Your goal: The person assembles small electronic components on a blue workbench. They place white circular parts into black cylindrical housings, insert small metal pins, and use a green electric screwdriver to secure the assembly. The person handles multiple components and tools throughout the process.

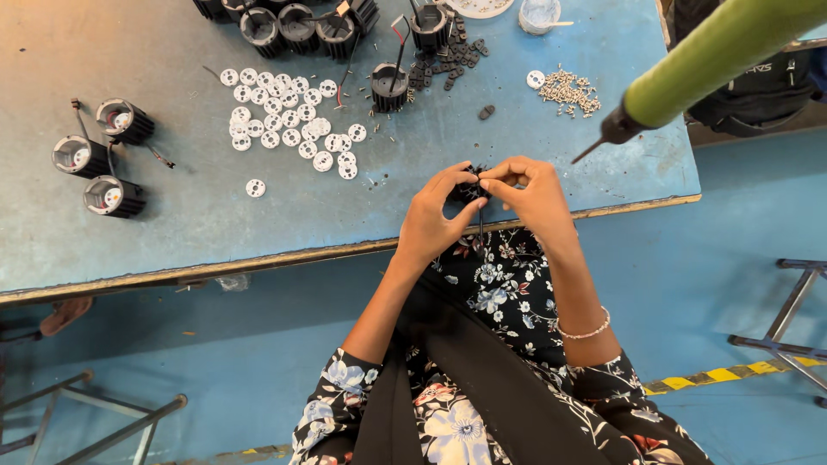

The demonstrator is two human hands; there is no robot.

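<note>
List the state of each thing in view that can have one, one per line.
Left hand: pinching the small black finned part.
Right hand: pinching the same part, over the blue table's edge.
Green-handled screwdriver: hanging, untouched.
White round discs: lying flat, loose.
Three black cylindrical housings: on their sides.

A single head-worn camera looked almost straight down from above the person. It faced the near edge of the blue bench [172, 215], which filled the far and left part of the view, with the floor [732, 284] showing near and right. It sat close, both forearms reaching away from the lens. No second view shared the scene.
</note>
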